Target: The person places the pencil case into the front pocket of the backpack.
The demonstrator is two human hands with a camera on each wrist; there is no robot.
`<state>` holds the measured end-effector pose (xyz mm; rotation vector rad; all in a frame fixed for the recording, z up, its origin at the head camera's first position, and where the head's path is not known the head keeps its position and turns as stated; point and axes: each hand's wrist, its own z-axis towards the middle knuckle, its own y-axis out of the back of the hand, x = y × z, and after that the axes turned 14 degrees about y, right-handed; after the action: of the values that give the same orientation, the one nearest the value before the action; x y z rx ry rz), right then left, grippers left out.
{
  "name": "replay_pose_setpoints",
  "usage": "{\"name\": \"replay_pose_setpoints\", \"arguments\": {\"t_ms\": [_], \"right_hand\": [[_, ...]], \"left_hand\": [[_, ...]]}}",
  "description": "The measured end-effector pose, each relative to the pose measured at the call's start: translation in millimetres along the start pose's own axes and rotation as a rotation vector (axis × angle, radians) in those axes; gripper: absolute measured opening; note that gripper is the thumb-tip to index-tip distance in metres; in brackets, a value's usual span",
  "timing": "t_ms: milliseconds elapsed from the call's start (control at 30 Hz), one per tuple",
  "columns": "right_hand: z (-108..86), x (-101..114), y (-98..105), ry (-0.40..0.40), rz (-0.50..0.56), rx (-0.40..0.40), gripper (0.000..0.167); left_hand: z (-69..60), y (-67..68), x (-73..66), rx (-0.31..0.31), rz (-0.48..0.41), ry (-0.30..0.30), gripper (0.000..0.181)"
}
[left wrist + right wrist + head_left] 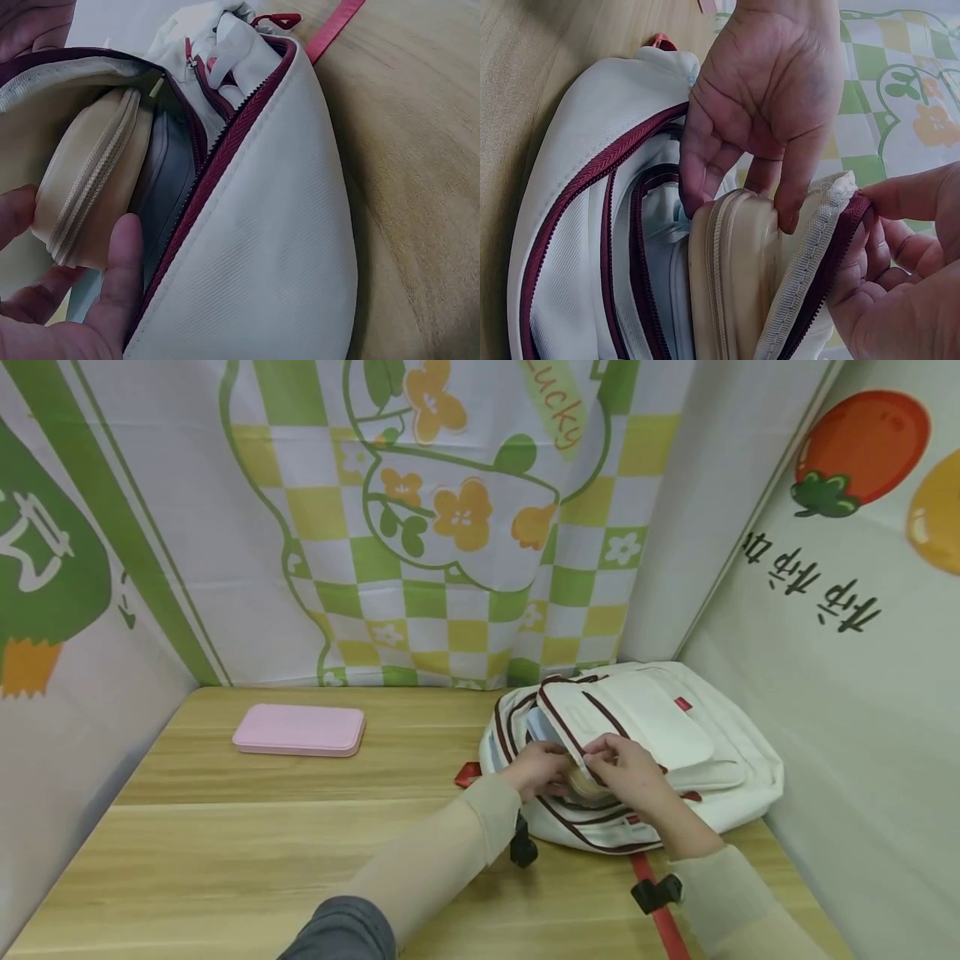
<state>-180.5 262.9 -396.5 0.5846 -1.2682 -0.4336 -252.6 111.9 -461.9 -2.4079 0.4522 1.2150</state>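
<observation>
- My left hand [538, 772] reaches into the open white backpack [731, 768], thumb and fingers pinching the beige case [750, 262] from both sides.
- That case stands inside the backpack; my head view mostly hides it, while both wrist views show its zipper.
- My right hand [632, 777] pinches the backpack's maroon-trimmed edge [829, 259]; the left wrist view catches only part of this hand.
- Inside the backpack, beside the beige case, the wrist views reveal something grey-blue [171, 176].
- Left of the backpack, well apart, lies a pink case [300, 729], whole only in my head view.
</observation>
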Motion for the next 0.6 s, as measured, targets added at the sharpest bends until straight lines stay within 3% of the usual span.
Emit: {"name": "replay_pose_setpoints", "arguments": {"t_ms": [300, 600], "right_hand": [[-0.8, -2.3, 0.1, -0.024, 0.037, -0.003, 0.015], [0.6, -1.9, -0.1, -0.023, 0.014, 0.001, 0.017]], "left_hand": [[-2.1, 4.8, 0.9, 0.046, -0.006, -0.020, 0.046], [-17.4, 31.6, -7.5, 0.048, 0.102, -0.037, 0.052]]}}
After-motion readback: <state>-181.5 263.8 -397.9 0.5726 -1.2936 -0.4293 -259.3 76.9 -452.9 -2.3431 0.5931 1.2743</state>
